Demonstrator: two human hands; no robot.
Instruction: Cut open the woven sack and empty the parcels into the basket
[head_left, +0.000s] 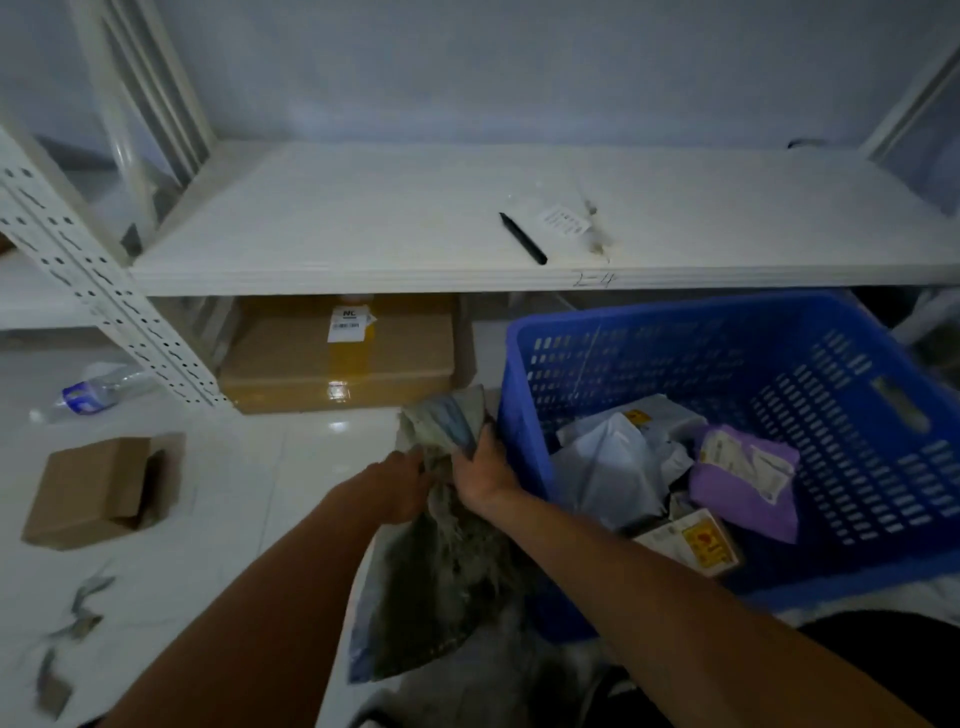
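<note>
Woven sack gripped beside the blue basket's left wall.
I clenched both left hand and right hand on it; parcels lay inside, so shaking out remained.

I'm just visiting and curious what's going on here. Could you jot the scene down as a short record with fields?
left hand: gripping the woven sack
right hand: gripping the sack's bunched top
sack position: on the floor, left of the blue basket
basket contents: parcels, including a purple one and a white one
shelf: holds a black pen-like tool
floor: small cardboard box, plastic bottle
</note>
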